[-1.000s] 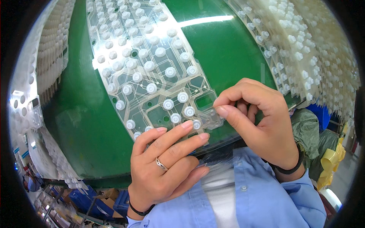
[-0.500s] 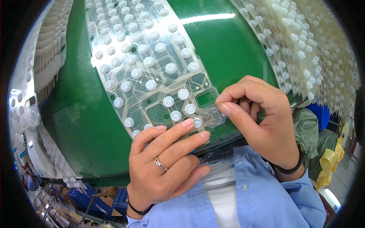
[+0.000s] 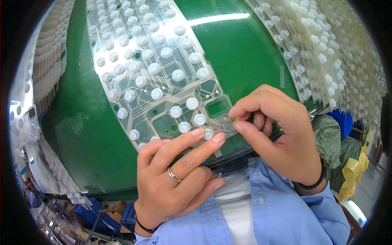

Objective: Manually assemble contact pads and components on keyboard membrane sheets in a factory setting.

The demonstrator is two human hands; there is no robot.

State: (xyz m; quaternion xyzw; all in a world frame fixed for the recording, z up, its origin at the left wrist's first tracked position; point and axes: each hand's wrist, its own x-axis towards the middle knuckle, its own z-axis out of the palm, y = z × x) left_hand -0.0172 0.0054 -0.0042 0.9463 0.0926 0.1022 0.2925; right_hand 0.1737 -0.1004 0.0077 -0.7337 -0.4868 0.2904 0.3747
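A clear flexible keyboard membrane sheet (image 3: 166, 77), printed with pale circuit lines and dotted with white rubber domes, lies on a green table mat. My left hand (image 3: 179, 171), wearing a ring, rests with fingers outstretched over the sheet's near edge. Its fingertips touch the sheet beside the nearest domes, and some domes are partly covered. At the near right corner of the sheet, my right hand (image 3: 275, 126) is closed in a pinch, thumb and index fingertip at the clear edge. The other right fingers curl inward.
Stacked domed membrane sheets (image 3: 326, 53) stand at the right, and more stacked sheets (image 3: 51, 53) are at the left. The green mat (image 3: 94, 159) runs to the table's near edge. Blue bins (image 3: 96, 216) sit below left; yellow material (image 3: 353, 175) hangs below right.
The membrane sheet has shifted slightly left and toward me. My right thumb and index fingertip are a little farther apart at its corner. My left fingers have moved slightly.
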